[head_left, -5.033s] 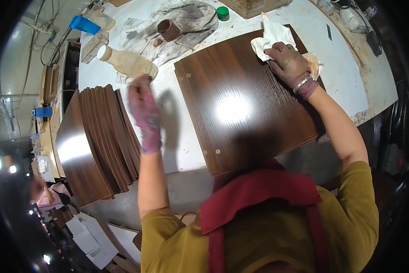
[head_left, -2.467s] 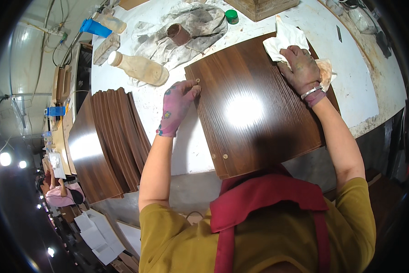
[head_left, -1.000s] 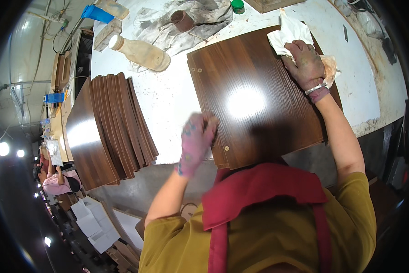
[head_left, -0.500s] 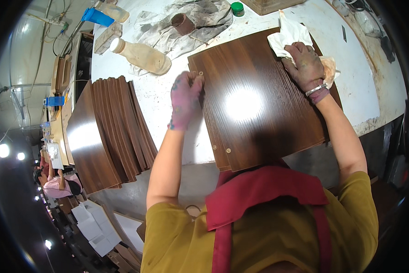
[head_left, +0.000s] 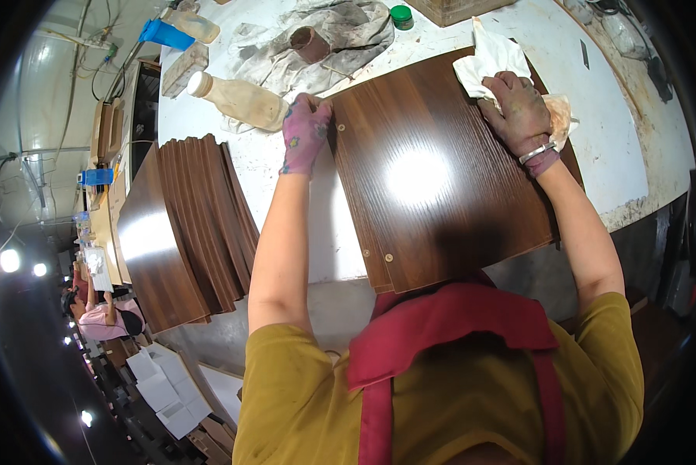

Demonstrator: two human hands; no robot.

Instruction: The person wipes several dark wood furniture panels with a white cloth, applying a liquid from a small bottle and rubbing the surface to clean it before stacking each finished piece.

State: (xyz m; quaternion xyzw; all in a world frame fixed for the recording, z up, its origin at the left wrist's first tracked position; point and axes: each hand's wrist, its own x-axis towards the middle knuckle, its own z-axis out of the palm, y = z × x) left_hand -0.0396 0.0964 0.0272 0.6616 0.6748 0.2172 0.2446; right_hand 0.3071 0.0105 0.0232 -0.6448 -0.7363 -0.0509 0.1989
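Observation:
In front of me lies a dark brown wood-grain panel (head_left: 402,116), on top of at least one other panel whose edges show beneath. It has small round fittings near its left edge. My left hand (head_left: 305,133), in a pinkish-purple patterned glove, is closed at the panel's far left corner, its fingertips partly hidden. My right hand (head_left: 518,112), in a stained glove with a band at the wrist, is closed on a white cloth (head_left: 499,54) at the panel's far right. Part of that cloth, stained brownish, shows beside the wrist.
Left of the panel leans a stack of brown panels (head_left: 201,225). Beyond my left hand are a cloudy bottle (head_left: 243,101), a crumpled grey cloth (head_left: 356,35) with a brown cup (head_left: 309,45), and a green-lidded jar (head_left: 401,17). A person in pink (head_left: 104,319) is far left.
My left hand has slid away from me along the panel's left edge to its far corner, uncovering a round fitting. My right hand stays on the cloth, nearly unmoved.

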